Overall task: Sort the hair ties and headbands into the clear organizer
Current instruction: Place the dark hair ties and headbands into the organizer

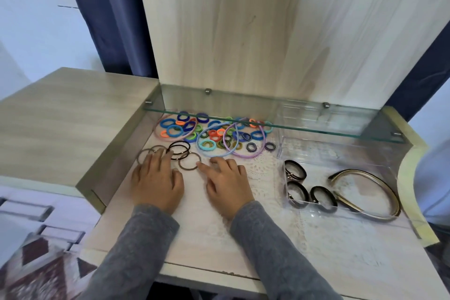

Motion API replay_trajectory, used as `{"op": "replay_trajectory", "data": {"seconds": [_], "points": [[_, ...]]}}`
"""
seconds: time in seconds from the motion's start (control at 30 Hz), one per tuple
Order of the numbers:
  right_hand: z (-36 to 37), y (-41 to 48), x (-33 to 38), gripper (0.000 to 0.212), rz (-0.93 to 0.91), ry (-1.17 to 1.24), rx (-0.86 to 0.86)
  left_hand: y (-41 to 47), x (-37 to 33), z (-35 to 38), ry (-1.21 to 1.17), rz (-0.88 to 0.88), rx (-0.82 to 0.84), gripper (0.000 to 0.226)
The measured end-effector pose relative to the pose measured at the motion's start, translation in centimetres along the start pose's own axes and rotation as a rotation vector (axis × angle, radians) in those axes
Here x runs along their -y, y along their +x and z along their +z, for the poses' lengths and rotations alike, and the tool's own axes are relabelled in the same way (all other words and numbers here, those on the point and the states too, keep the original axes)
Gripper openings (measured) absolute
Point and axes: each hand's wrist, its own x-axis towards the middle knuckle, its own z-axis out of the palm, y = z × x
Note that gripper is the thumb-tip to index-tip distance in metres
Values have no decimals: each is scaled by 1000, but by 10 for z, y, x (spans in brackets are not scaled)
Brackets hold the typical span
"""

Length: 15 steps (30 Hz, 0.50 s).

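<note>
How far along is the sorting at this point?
Early. Done: three dark hair ties and a bronze headband lie in the clear organizer. In hand: the left hand and right hand touch the thin brown and black ties, gripping none. Left: the colourful pile and pastel headbands under the glass shelf.

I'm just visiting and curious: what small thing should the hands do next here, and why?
Probably pinch up the thin hair ties and carry them right to the clear organizer. The left hand and right hand lie open, fingertips touching those ties, holding nothing, and dark ties already sit in the organizer.
</note>
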Motion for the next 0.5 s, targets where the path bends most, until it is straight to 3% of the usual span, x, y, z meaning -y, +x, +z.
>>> {"op": "replay_trajectory", "data": {"seconds": [0.1,0.3,0.5], "points": [[0,2,3,50,-22,-65,45,2,13,0,-8,7,32,55],[0,0,-1,42,-35,-56,12,4,17,-3,7,93,29,62],[-7,-7,-15,28,-59,-36,-55,3,18,-5,25,150,2,47]]}}
